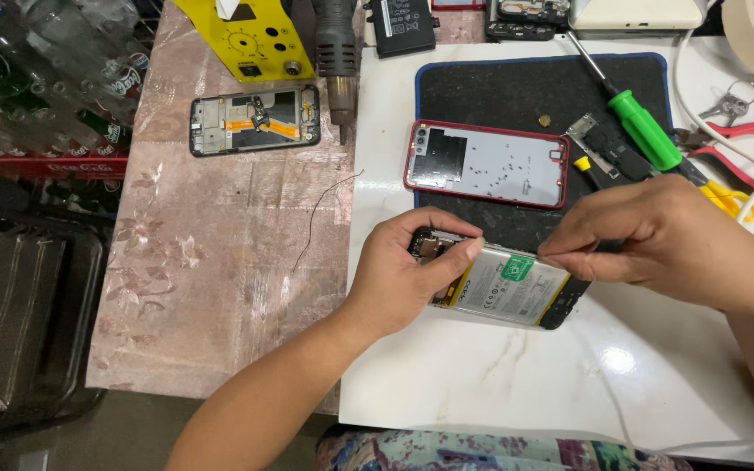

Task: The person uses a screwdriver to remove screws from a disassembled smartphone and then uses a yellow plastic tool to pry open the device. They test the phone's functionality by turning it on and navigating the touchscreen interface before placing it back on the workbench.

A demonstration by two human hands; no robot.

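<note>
Head view, centre of frame: opened phone (503,283) with pale battery exposed, lying on the white board (482,384), just below the black mat (517,87). Left hand (399,279) curled around the phone's left end, thumb pressed across the top edge near the camera corner. Right hand (647,240) closed in a pinch at the phone's upper right edge, fingertips together on something too small to make out.

Risks, as judged: a slip of the pinch, tearing a thin ribbon or dropping a tiny part onto the board; too much thumb pressure, flexing the battery. Red-rimmed back cover (486,163) close above on the mat, green-handled screwdriver (643,126) at upper right, both easily knocked by the right wrist.
</note>
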